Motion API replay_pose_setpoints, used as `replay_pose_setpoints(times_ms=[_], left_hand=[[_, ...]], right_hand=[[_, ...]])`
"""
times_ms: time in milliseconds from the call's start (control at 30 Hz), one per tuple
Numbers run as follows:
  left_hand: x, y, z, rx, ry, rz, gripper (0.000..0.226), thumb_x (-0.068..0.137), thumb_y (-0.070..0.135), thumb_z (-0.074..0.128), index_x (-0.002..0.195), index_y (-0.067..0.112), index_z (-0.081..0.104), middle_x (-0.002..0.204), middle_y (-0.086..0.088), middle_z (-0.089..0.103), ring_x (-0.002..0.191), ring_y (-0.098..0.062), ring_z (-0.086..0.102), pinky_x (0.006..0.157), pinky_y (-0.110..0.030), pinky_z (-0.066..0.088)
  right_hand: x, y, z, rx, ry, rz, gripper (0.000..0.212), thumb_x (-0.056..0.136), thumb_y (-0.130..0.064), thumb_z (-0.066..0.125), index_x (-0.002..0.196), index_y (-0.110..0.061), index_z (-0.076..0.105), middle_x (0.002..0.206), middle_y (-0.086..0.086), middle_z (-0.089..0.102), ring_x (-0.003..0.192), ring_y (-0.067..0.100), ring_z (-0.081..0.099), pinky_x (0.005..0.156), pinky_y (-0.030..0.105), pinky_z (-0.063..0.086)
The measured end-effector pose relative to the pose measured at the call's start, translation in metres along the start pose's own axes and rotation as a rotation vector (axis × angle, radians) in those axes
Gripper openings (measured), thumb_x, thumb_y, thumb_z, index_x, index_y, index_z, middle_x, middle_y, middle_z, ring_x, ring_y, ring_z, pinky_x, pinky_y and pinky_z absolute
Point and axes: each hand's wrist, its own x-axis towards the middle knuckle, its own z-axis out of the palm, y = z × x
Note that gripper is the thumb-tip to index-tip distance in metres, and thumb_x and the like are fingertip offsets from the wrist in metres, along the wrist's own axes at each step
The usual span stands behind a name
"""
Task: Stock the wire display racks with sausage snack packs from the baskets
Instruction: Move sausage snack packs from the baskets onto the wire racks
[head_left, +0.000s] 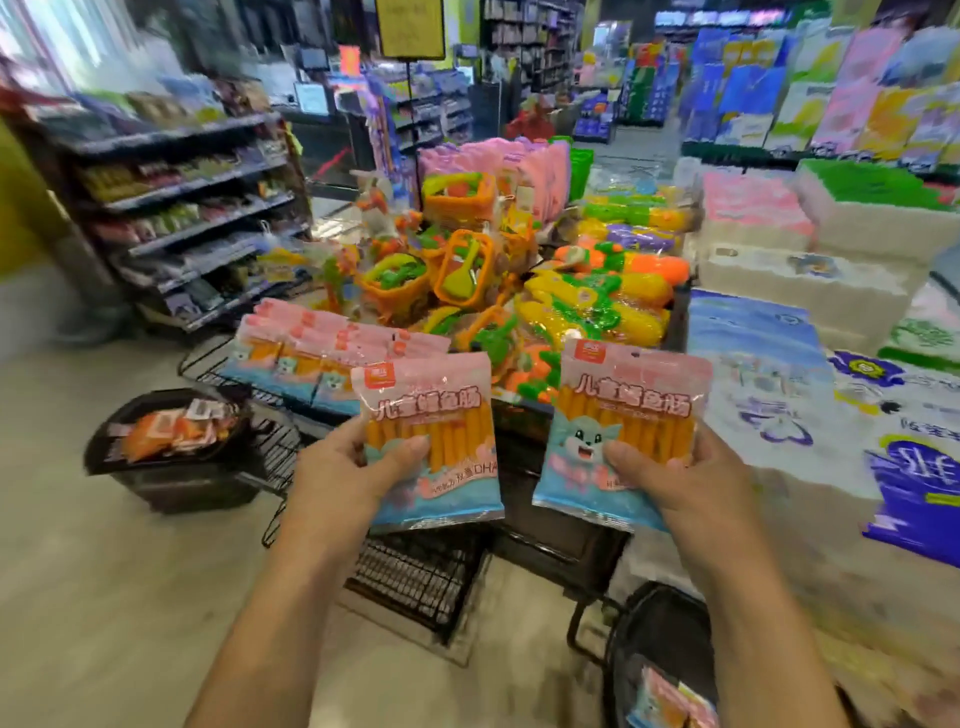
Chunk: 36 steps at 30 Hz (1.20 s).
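Plastic toys (467, 270) heaped beside stacked tissue packs (769, 374).

A black wire rack (415, 577) stood on the floor (104, 597) below the left grip (353, 467); sausage packs (322, 358) lay on its upper tier, beyond that grip. One black basket (171, 457) sat on the floor to its left, a second basket (660, 639) below the right grip (670, 467)

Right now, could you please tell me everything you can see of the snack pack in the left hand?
The snack pack is a flat, glossy plastic pouch: pink top with an orange logo, window showing orange sausage sticks, blue bottom. It is upright, facing the camera; the left hand grips its lower corner, thumb on the front.
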Motion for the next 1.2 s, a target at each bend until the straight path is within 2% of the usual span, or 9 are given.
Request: replay_pose_setpoints(times_ms=[133,233,333,600,700,800,933,1067,1200], left_hand=[[-0.018,-0.008,-0.103,-0.024,0.162,-0.047,0.022,0.087,0.010,0.076,0.108,0.014,0.075,0.097,-0.004,0.080,0.087,-0.023,0.078,0.072,-0.036,0.065],[-0.031,-0.016,-0.165,-0.030,0.266,-0.079,0.025,0.088,0.012,0.075,0.112,0.014,0.074,0.099,-0.006,0.080,0.088,-0.026,0.078,0.080,-0.044,0.062],[-0.033,-0.021,-0.212,-0.057,0.363,-0.087,0.025,0.087,0.015,0.077,0.112,0.018,0.075,0.099,-0.004,0.080,0.088,-0.024,0.078,0.081,-0.043,0.060],[0.022,-0.030,-0.282,-0.101,0.510,-0.087,0.024,0.084,0.015,0.077,0.108,0.016,0.075,0.097,-0.006,0.080,0.088,-0.026,0.078,0.080,-0.041,0.058],[0.062,-0.023,-0.302,-0.074,0.546,-0.072,0.021,0.086,0.013,0.076,0.107,0.015,0.075,0.096,-0.005,0.080,0.087,-0.025,0.078,0.080,-0.040,0.059],[0.110,-0.011,-0.322,-0.040,0.551,-0.063,0.022,0.086,0.011,0.076,0.108,0.014,0.075,0.097,-0.007,0.080,0.089,-0.027,0.078,0.079,-0.039,0.060],[0.182,0.002,-0.339,-0.032,0.559,-0.033,0.023,0.086,0.010,0.075,0.108,0.014,0.075,0.098,-0.007,0.080,0.087,-0.025,0.078,0.072,-0.035,0.061],[0.246,-0.003,-0.344,-0.040,0.519,-0.043,0.024,0.087,0.006,0.074,0.110,0.010,0.073,0.095,-0.007,0.080,0.083,-0.022,0.078,0.063,-0.025,0.061],[0.305,-0.014,-0.353,-0.027,0.456,-0.077,0.024,0.087,0.005,0.075,0.111,0.010,0.073,0.096,-0.006,0.080,0.085,-0.022,0.078,0.062,-0.023,0.060]], right_hand=[[-0.017,0.011,0.099,0.022,-0.113,0.023,0.030,0.078,-0.005,0.084,0.105,-0.013,0.072,0.090,-0.007,0.081,0.080,0.010,0.077,0.064,0.019,0.058],[-0.026,0.025,0.163,0.000,-0.199,0.050,0.032,0.075,-0.009,0.086,0.104,-0.015,0.073,0.095,-0.003,0.081,0.086,0.015,0.078,0.077,0.034,0.060],[-0.026,0.030,0.215,-0.016,-0.281,0.082,0.033,0.077,-0.007,0.086,0.105,-0.017,0.073,0.097,-0.001,0.081,0.090,0.021,0.078,0.083,0.042,0.060],[0.029,0.039,0.329,-0.049,-0.423,0.067,0.032,0.078,-0.011,0.087,0.105,-0.018,0.071,0.092,-0.008,0.080,0.084,0.013,0.077,0.075,0.030,0.059],[0.066,0.043,0.372,-0.040,-0.452,0.065,0.033,0.079,-0.015,0.087,0.107,-0.021,0.071,0.091,-0.010,0.080,0.084,0.012,0.077,0.078,0.031,0.058],[0.108,0.042,0.411,-0.059,-0.448,0.052,0.026,0.081,-0.020,0.087,0.100,-0.023,0.070,0.083,-0.020,0.077,0.073,-0.002,0.072,0.068,0.020,0.051],[0.167,0.043,0.454,-0.070,-0.448,0.053,0.028,0.081,-0.024,0.087,0.103,-0.025,0.070,0.088,-0.015,0.079,0.078,0.004,0.074,0.070,0.025,0.051],[0.215,0.053,0.481,-0.079,-0.379,0.065,0.027,0.081,-0.021,0.087,0.100,-0.024,0.069,0.083,-0.014,0.076,0.069,-0.007,0.069,0.057,0.005,0.045],[0.243,0.064,0.497,-0.139,-0.321,0.096,0.028,0.082,-0.027,0.087,0.103,-0.027,0.069,0.088,-0.016,0.076,0.075,-0.007,0.068,0.061,0.010,0.044]])
